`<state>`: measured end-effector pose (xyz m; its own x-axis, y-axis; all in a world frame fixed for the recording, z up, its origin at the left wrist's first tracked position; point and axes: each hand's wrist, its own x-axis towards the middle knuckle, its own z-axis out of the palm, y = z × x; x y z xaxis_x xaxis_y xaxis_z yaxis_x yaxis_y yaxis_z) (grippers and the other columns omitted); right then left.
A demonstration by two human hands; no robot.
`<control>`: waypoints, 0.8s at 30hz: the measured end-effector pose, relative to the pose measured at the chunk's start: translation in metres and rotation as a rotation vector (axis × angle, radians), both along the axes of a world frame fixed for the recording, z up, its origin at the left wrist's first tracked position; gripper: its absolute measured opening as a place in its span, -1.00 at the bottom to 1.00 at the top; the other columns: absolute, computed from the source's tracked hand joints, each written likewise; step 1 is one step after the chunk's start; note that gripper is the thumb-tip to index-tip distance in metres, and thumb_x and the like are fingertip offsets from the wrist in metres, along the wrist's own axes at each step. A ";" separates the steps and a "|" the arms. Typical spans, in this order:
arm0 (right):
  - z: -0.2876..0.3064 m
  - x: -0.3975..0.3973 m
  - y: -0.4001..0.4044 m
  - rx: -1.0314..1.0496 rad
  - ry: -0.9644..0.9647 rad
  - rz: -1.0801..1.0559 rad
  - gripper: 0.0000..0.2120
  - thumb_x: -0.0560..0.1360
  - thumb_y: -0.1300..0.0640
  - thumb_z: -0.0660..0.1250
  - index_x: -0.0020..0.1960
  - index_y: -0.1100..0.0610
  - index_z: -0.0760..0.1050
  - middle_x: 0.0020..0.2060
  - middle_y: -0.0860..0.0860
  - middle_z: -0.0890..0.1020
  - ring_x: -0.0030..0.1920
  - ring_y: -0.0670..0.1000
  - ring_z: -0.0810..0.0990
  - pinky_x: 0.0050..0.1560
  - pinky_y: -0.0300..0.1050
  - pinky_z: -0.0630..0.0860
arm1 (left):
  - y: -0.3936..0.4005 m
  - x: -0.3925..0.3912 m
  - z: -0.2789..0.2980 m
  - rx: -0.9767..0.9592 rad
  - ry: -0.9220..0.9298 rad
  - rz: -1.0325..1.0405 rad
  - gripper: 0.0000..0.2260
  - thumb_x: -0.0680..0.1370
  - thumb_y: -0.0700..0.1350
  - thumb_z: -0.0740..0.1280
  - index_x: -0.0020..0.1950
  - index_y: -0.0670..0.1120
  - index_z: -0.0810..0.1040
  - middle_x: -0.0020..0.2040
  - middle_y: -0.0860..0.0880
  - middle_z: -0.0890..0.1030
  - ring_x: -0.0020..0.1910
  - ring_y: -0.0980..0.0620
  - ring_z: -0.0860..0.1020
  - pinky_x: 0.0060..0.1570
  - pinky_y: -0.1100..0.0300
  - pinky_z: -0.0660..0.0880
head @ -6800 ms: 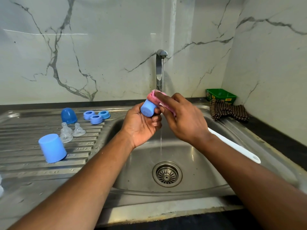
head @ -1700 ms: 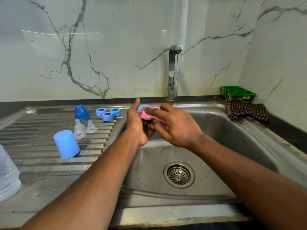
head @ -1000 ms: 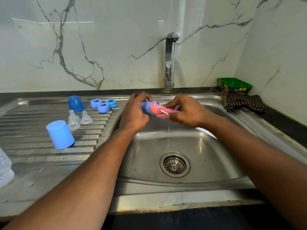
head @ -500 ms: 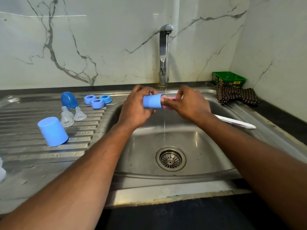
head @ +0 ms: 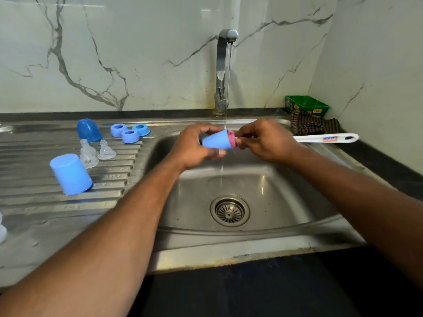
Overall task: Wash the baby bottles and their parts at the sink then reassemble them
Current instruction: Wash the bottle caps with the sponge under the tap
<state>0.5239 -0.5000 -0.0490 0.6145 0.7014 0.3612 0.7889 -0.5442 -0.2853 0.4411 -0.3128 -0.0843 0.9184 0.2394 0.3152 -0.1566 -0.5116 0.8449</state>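
Steel sink [head: 263, 191] under a thin stream from the tap [head: 223, 65]. Over the basin, left hand [head: 194, 147] in a closed grip round a blue bottle cap [head: 217, 140], held sideways with the open mouth to the right. Right hand [head: 265, 140] pinching the white handle of a bottle brush [head: 325, 138]; pink sponge head [head: 231, 138] pushed into the cap, mostly hidden inside. On the ribbed drainboard [head: 34, 202]: second blue cap [head: 71, 173] upside down, blue dome lid [head: 88, 130], three blue collar rings [head: 130, 133], two clear teats [head: 96, 153]. Clear item at the far left edge cut off, not identifiable. Green tub [head: 306, 106] and checked cloth [head: 313, 125] at the back right on the dark bench [head: 389, 163].
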 end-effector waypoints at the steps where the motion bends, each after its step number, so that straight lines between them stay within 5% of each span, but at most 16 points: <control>1: 0.004 -0.002 -0.007 0.029 0.056 0.058 -0.87 0.53 0.15 0.38 -0.11 -0.03 0.68 -0.24 0.00 0.71 -0.23 0.01 0.64 -0.16 -0.06 0.55 | -0.001 -0.004 0.005 -0.165 0.038 -0.101 -0.56 0.38 -0.35 0.54 0.23 -0.18 0.59 0.03 -0.08 0.64 -0.13 0.10 0.62 -0.15 0.17 0.62; 5: 0.003 -0.016 -0.009 0.322 0.475 0.200 -0.78 0.54 0.27 0.38 -0.26 0.09 0.65 -0.39 0.10 0.62 -0.59 -0.14 0.35 -0.54 -0.30 0.26 | -0.015 -0.017 0.030 -0.467 0.113 -0.209 -0.85 0.51 -0.10 0.38 0.02 -0.14 0.59 -0.31 -0.05 0.59 -0.48 0.12 0.51 -0.55 0.33 0.45; 7: -0.006 -0.024 0.005 0.476 0.832 0.211 -0.77 0.54 0.27 0.36 -0.26 0.13 0.64 -0.38 0.11 0.59 -0.61 -0.10 0.23 -0.55 -0.35 0.11 | -0.013 -0.015 0.036 -0.496 0.102 -0.077 -0.73 0.56 0.10 0.32 -0.16 -0.08 0.53 -0.43 -0.06 0.49 -0.62 0.14 0.34 -0.69 0.35 0.18; 9: -0.012 -0.028 0.017 0.511 0.963 0.142 -0.85 0.54 0.26 0.36 -0.19 0.21 0.63 -0.42 0.06 0.58 -0.60 -0.08 0.22 -0.53 -0.35 0.11 | -0.011 -0.011 0.036 -0.501 0.167 0.042 -0.67 0.58 0.17 0.28 -0.20 -0.06 0.47 -0.45 -0.10 0.45 -0.67 0.13 0.23 -0.67 0.42 0.05; 11: -0.015 -0.035 0.023 0.412 0.724 0.049 -0.87 0.54 0.20 0.39 -0.16 0.22 0.64 -0.42 0.04 0.60 -0.57 -0.05 0.36 -0.53 -0.25 0.23 | -0.008 -0.010 0.028 -0.463 0.327 0.119 -0.67 0.59 0.14 0.24 -0.21 -0.08 0.44 -0.50 -0.10 0.42 -0.70 0.13 0.19 -0.65 0.46 0.06; 13: -0.013 -0.044 0.020 0.111 0.194 -0.032 -0.88 0.54 0.09 0.36 -0.05 0.11 0.66 -0.26 0.09 0.66 -0.32 0.07 0.60 -0.35 -0.11 0.38 | -0.008 -0.009 0.022 -0.350 0.555 0.150 -0.65 0.60 0.13 0.17 -0.23 -0.10 0.43 -0.54 -0.05 0.36 -0.71 0.14 0.17 -0.63 0.48 0.08; 15: -0.008 -0.058 0.014 -0.235 -0.240 -0.093 -0.82 0.57 0.05 0.27 0.12 0.03 0.57 -0.07 0.14 0.66 -0.06 0.23 0.61 -0.23 -0.05 0.29 | -0.011 -0.010 0.021 -0.274 0.708 0.114 -0.60 0.60 0.15 0.13 -0.25 -0.12 0.46 -0.55 -0.02 0.32 -0.70 0.15 0.14 -0.63 0.48 0.06; 18: -0.002 -0.067 0.011 -0.218 -0.388 -0.104 -0.80 0.60 0.04 0.22 0.18 0.00 0.52 -0.02 0.14 0.65 -0.03 0.28 0.59 -0.22 -0.04 0.23 | -0.008 -0.012 0.027 -0.398 0.595 0.059 -0.63 0.58 0.17 0.23 -0.22 -0.11 0.48 -0.54 -0.03 0.32 -0.68 0.16 0.14 -0.65 0.46 0.05; 20: -0.007 -0.060 0.008 0.076 -0.199 -0.120 -0.87 0.56 0.02 0.29 0.03 -0.02 0.59 -0.12 0.09 0.67 -0.12 0.18 0.61 -0.23 -0.08 0.33 | -0.007 -0.014 0.029 -0.463 0.433 -0.015 -0.70 0.56 0.13 0.32 -0.16 -0.10 0.50 -0.46 -0.07 0.39 -0.61 0.14 0.22 -0.66 0.41 0.08; 22: -0.012 -0.044 0.006 0.329 0.213 -0.076 -0.87 0.50 0.12 0.38 -0.22 0.01 0.61 -0.34 0.00 0.65 -0.37 -0.01 0.56 -0.31 -0.18 0.41 | -0.009 -0.015 0.029 -0.365 0.365 -0.103 -0.80 0.55 0.07 0.37 -0.10 -0.05 0.52 -0.34 -0.05 0.45 -0.48 0.13 0.31 -0.57 0.35 0.15; 24: -0.012 -0.031 0.001 0.388 0.616 -0.054 -0.80 0.48 0.28 0.37 -0.29 0.09 0.58 -0.51 -0.01 0.55 -0.56 -0.06 0.36 -0.51 -0.28 0.26 | -0.014 -0.016 0.027 -0.282 0.326 -0.206 -0.93 0.57 -0.06 0.36 -0.08 -0.01 0.52 -0.26 0.03 0.53 -0.37 0.16 0.41 -0.45 0.34 0.27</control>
